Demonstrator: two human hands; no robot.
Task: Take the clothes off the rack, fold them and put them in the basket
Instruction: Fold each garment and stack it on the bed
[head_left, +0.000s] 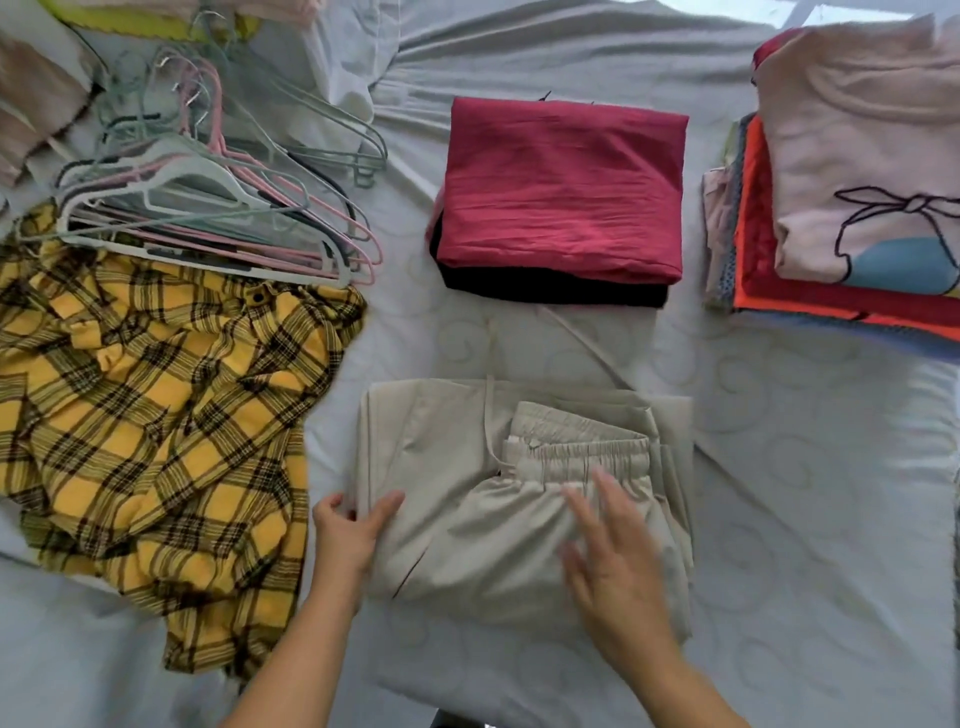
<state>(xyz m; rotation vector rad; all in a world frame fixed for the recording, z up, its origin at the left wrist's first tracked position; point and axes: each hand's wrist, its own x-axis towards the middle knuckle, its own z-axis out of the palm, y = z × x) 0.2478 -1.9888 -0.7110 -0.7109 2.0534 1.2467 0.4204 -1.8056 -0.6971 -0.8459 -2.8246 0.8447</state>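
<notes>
Near the front edge of the bed, covered in a pale patterned sheet, lie folded beige trousers with an elastic waistband turned up on top. The left hand grips the garment's left edge, thumb over the cloth and fingers curled beside it. The right hand lies flat on the right part of the trousers, fingers straight and spread apart, somewhat blurred. Toward the middle of the bed, just behind the trousers, sits a folded crimson garment on top of a folded black one. At the right edge stands a stack of folded clothes, topped by a pale pink top with a bow drawing. At the left edge an unfolded yellow plaid garment lies crumpled, and behind it, partly on it, a heap of plastic hangers in pink, grey and green.
</notes>
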